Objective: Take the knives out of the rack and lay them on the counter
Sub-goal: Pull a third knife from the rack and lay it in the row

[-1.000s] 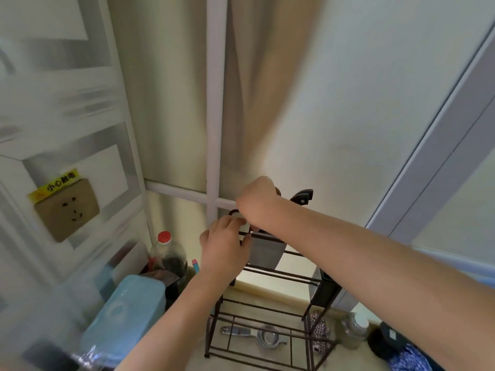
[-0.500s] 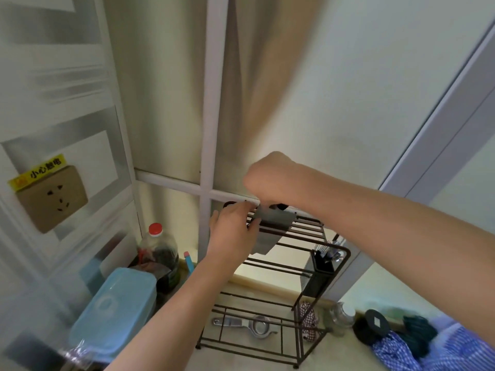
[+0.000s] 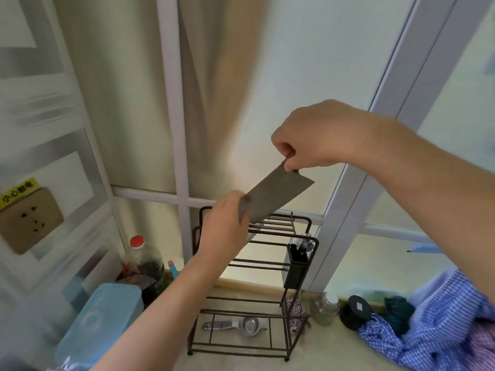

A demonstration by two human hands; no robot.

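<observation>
A broad grey cleaver [image 3: 276,195] hangs in the air above the dark wire rack [image 3: 310,238], tilted down to the left. My right hand [image 3: 318,136] is shut on its handle, which the fist hides. My left hand [image 3: 225,227] touches the blade's lower left end with thumb and fingers, just over the rack's top rails. The rack stands on the beige counter [image 3: 329,349] below the window. No other knife shows in its top slots.
A black utensil holder [image 3: 294,266] hangs on the rack's right side; a metal squeezer [image 3: 238,325] lies under the rack. Left are a blue lidded box [image 3: 101,317] and a red-capped bottle [image 3: 142,259]. Right are a small jar [image 3: 325,307], a black lid [image 3: 357,310] and striped cloth [image 3: 439,328].
My right hand has lifted the cleaver up out of the rack's slots and to the right. My left hand has stayed at the blade's lower end near the top rails.
</observation>
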